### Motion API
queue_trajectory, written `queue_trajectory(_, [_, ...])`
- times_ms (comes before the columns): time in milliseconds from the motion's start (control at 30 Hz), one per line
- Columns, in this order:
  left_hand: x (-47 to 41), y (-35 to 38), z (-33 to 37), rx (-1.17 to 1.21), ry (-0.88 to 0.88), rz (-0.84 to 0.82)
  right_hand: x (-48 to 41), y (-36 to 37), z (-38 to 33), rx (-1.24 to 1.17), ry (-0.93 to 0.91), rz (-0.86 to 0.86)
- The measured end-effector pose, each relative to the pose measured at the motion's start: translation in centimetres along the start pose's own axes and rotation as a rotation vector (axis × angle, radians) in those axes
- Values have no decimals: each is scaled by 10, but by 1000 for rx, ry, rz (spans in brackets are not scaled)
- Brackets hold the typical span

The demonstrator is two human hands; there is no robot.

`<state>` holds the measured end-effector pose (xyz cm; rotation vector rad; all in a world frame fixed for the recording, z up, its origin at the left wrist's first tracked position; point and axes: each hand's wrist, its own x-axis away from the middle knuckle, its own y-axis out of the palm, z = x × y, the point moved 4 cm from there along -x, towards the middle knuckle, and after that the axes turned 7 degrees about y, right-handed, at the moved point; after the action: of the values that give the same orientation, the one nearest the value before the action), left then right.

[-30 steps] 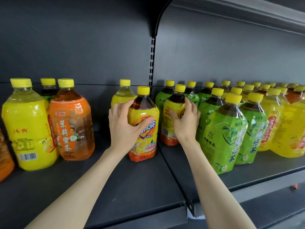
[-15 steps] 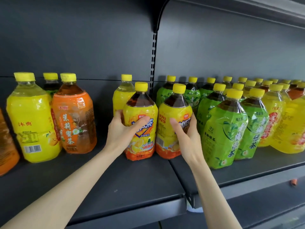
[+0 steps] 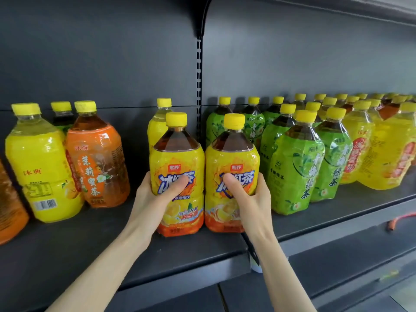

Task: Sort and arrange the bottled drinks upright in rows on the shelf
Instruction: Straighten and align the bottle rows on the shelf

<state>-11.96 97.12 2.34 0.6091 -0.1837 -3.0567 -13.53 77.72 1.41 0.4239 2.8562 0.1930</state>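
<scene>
Two iced black tea bottles with yellow-orange labels and yellow caps stand upright side by side near the front of the dark shelf [image 3: 67, 248]. My left hand [image 3: 155, 199] grips the left iced tea bottle [image 3: 176, 154], thumb across its label. My right hand [image 3: 249, 197] grips the right iced tea bottle [image 3: 231, 158] the same way. The two bottles touch each other. A yellow juice bottle [image 3: 157, 124] stands right behind the left one.
Green tea bottles [image 3: 295, 167] stand in rows to the right, then yellow bottles [image 3: 387, 154] further right. At the left stand a yellow bottle [image 3: 38, 161], an orange jasmine tea bottle [image 3: 96, 158] and a partly cut-off orange bottle [image 3: 9, 210]. A slotted upright [image 3: 198, 86] divides the back panel.
Both hands have pulled the two iced tea bottles forward toward the shelf's front edge and turned their labels to face me. The bottles now stand pressed together.
</scene>
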Motion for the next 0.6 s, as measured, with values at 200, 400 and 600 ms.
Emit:
queue_trajectory(200, [35,33,31,25,125,-35,41,-41,-27,1,22,102])
queue_trajectory(400, [71,119,48,75,178,-145,73,-135,-60,98,-18,273])
queue_trajectory(600, [141,249,34,184,101,-244,118,-278,-78,227,25,443])
